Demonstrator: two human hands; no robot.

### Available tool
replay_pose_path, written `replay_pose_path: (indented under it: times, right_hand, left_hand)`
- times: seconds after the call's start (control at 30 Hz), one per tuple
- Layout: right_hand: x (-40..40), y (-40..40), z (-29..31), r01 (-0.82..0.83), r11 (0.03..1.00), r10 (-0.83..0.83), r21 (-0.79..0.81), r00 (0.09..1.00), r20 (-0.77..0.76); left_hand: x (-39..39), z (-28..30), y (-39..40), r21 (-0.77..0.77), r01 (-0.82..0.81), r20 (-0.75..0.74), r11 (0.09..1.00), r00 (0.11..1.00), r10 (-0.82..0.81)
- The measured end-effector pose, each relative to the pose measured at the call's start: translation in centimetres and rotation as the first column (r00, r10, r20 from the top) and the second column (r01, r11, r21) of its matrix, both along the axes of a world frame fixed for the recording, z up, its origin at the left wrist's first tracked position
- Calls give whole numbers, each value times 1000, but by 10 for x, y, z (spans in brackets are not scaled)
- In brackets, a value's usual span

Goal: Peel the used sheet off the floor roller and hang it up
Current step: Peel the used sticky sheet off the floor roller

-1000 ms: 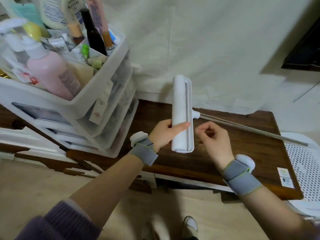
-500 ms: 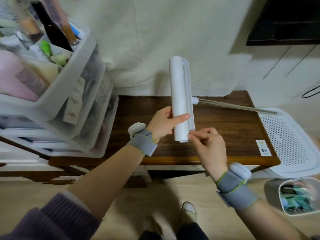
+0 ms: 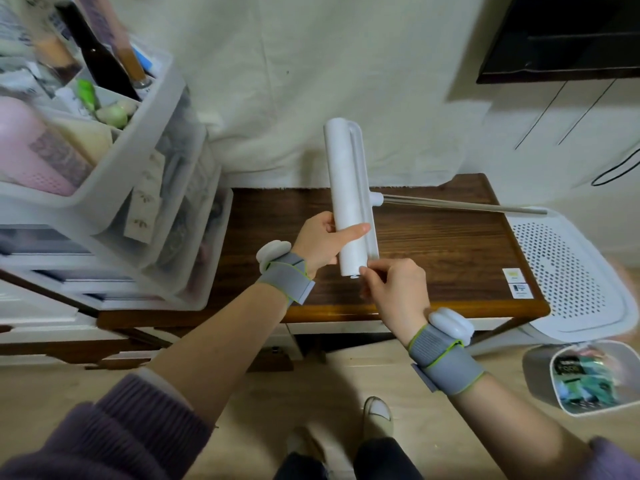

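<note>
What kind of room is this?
Probably a bedroom or living space at home: plastic drawers topped with toiletry bottles, a low wooden table, and a small bin on the floor.

Your floor roller [image 3: 348, 199] is plain white, with a pale grey metal pole [image 3: 460, 205]. Your wristbands [image 3: 445, 362] are grey edged in lime green, and your sleeve [image 3: 114, 434] is ribbed dusty purple. The table [image 3: 446, 244] is dark brown wood grain with a lighter amber edge. The basket [image 3: 568, 271] is white, dotted with small holes.
</note>
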State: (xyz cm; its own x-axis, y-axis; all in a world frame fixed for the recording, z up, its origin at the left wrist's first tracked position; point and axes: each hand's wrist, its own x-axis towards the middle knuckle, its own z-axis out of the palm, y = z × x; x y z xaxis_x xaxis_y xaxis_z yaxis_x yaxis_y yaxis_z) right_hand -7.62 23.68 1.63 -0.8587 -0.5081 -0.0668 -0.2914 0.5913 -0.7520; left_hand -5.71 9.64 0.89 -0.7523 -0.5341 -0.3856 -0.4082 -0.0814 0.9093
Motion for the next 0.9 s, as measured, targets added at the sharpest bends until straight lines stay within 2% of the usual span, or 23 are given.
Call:
replay_pose_path:
  times: [0.13,0.27,0.43,0.57,0.63,0.77,0.9]
  right_hand:
    - [0,0,-3,29,998,-30,-47,999,-16]
    - [-1,1,1,44,991,-32,-129,995,95]
    - [-1,-1,-5,15,999,-13,-47,999,45]
    - [2,-4,-10,48,998,-48,-47,999,10]
    - [1,-4,-11,61,995,-57,-83,997,53]
    - [-4,-2,-9,144,965,-73,-219,950,302]
    - [-5,-1,-8,122,966,-43,-230,946,320]
  left_hand:
    - [-2,3,-1,0,-15,-9,1000,1000,15]
    - [-4,4,-2,-25,-14,-1,1000,1000,14]
    - [-5,-2,0,-28,-38,29,999,999,38]
    - [-8,-4,0,-27,-57,41,998,997,58]
    - [-8,-3,-2,-40,-59,48,997,997,61]
    - [-6,-3,-5,29,-62,45,998,997,60]
    - [-5,-5,-5,29,-58,53,998,997,56]
